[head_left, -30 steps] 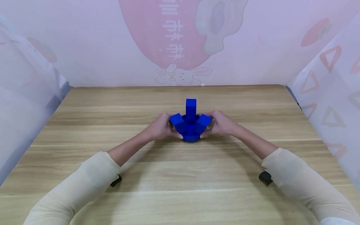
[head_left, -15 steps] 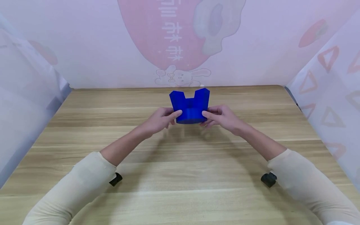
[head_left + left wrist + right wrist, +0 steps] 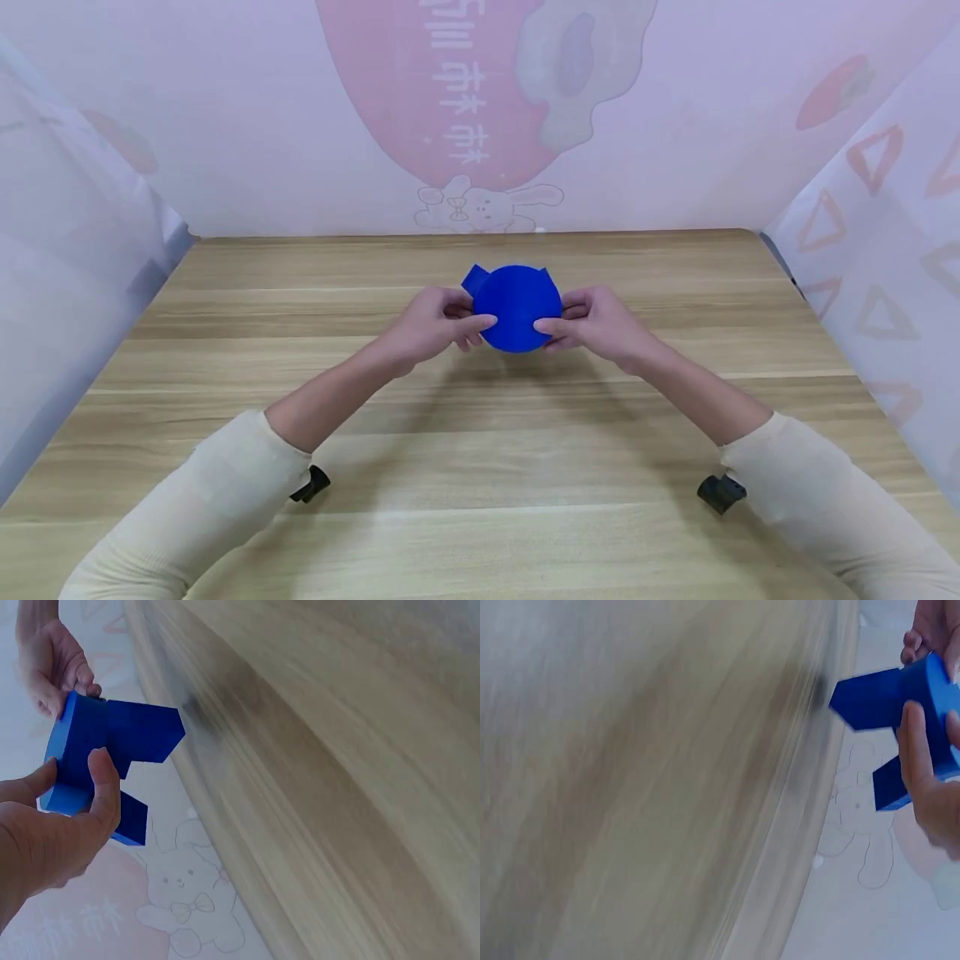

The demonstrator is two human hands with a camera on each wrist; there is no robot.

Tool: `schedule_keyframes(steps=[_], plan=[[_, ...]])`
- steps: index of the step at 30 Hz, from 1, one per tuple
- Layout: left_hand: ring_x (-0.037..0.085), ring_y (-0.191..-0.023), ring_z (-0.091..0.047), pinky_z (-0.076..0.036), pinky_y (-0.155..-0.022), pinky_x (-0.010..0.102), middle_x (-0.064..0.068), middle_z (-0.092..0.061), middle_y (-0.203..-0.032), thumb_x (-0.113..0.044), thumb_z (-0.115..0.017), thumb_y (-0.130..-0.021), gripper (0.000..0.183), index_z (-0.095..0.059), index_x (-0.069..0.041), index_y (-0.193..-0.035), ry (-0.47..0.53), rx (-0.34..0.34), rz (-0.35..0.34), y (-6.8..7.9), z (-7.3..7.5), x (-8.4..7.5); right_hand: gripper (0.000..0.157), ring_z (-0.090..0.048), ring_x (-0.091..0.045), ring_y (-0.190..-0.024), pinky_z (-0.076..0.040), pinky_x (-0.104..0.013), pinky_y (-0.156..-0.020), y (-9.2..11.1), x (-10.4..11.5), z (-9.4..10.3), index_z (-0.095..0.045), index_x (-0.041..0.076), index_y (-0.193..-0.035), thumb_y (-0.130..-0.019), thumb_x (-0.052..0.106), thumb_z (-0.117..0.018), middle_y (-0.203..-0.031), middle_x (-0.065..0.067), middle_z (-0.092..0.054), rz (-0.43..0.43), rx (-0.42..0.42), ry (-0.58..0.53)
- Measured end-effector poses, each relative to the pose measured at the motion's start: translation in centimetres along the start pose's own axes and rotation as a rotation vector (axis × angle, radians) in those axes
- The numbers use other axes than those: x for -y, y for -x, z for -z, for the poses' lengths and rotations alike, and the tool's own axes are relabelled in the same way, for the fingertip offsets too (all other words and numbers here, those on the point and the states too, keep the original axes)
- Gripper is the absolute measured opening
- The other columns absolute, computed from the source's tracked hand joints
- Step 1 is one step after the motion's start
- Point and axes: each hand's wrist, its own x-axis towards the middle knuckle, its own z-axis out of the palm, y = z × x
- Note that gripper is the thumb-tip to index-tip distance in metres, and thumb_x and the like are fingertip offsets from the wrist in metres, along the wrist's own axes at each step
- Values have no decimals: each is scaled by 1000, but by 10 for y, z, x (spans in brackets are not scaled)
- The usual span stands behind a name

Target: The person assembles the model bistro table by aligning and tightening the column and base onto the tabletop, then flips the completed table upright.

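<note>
A blue round plastic piece with block-like prongs [image 3: 517, 304] is held up over the table, its flat disc side facing the head camera. My left hand [image 3: 431, 327] pinches its left edge, thumb on the disc and fingers behind. On the opposite edge, my right hand [image 3: 603, 327] pinches it the same way. In the head view the disc mostly hides the prongs, with only two tips showing above it. The left wrist view shows prongs [image 3: 146, 731] pointing away from the disc. In the right wrist view, a prong [image 3: 866, 699] points toward the table.
A wood-grain table [image 3: 510, 483] lies beneath both arms. Behind it rises a pale wall sheet [image 3: 262, 125] with printed cartoon figures, and similar sheets stand at the left and right sides. Small black devices [image 3: 722, 493] show beneath the forearms.
Both hands have lifted the blue piece and tipped it over. Its prongs, earlier upright and facing up, now point away and the flat disc faces the head camera.
</note>
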Motion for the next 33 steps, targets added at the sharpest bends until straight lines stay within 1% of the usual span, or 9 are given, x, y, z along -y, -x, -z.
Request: schedule_keyframes(steps=[3,6,8,12,16,19,22,26,33], plan=[[43,-96,-73,-58,-93,50,26,-73,-107,-18,-72,-99,46,-56,12,-130,103,-53,47,0,-3,0,45,-75,-42,-93,-56,-54,-91,1,3,-3,-51,-17,-128,-97,7,-72,-111,-32,-71,-42,-73,-78],[44,-92,-75,-59,-91,50,26,-73,-105,-18,-76,-97,52,-47,7,-133,167,-114,75,-1,-4,0,55,-77,-40,-87,-57,-53,-89,1,5,-5,-38,-12,-135,-97,9,-73,-103,-30,-73,-54,-113,-117],[46,-90,-74,-59,-89,52,26,-74,-101,-17,-76,-97,55,-42,1,-136,178,-121,66,-1,-5,0,63,-77,-39,-84,-60,-52,-85,1,5,-4,-32,-5,-143,-98,10,-73,-98,-26,-74,-37,-113,-109],[49,-89,-73,-59,-86,56,29,-73,-98,-15,-72,-99,65,-37,-12,-154,157,-66,2,0,-5,1,72,-74,-42,-81,-63,-47,-76,2,3,-1,-29,8,-159,-100,8,-70,-92,-23,-73,43,-64,-68],[49,-90,-71,-59,-87,57,34,-70,-100,-14,-67,-103,67,-36,-20,-162,124,-2,-46,3,-4,4,68,-73,-45,-81,-63,-50,-76,3,0,2,-35,14,-162,-101,8,-67,-94,-30,-70,93,-8,-28],[47,-90,-72,-59,-88,56,33,-70,-101,-16,-68,-102,69,-35,-20,-163,103,32,-52,4,-2,5,68,-72,-46,-82,-61,-56,-79,5,-2,5,-39,14,-161,-100,9,-69,-94,-30,-69,96,22,7],[46,-90,-72,-58,-89,56,32,-71,-103,-15,-74,-98,76,-34,-18,-163,97,63,-37,4,0,6,73,-72,-43,-80,-60,-58,-81,7,-4,8,-39,13,-161,-97,7,-73,-93,-26,-70,92,52,37],[47,-89,-72,-58,-88,57,33,-71,-102,-10,-78,-94,82,-34,-15,-163,114,90,-9,1,0,9,79,-73,-33,-75,-61,-55,-79,7,-6,10,-40,11,-160,-92,2,-77,-90,-22,-71,79,81,55],[48,-88,-73,-59,-85,58,37,-70,-102,-6,-76,-95,81,-33,-12,-163,131,106,14,-4,-3,16,80,-73,-39,-76,-63,-51,-77,4,-10,10,-38,10,-161,-92,3,-78,-88,-27,-69,53,101,53]])
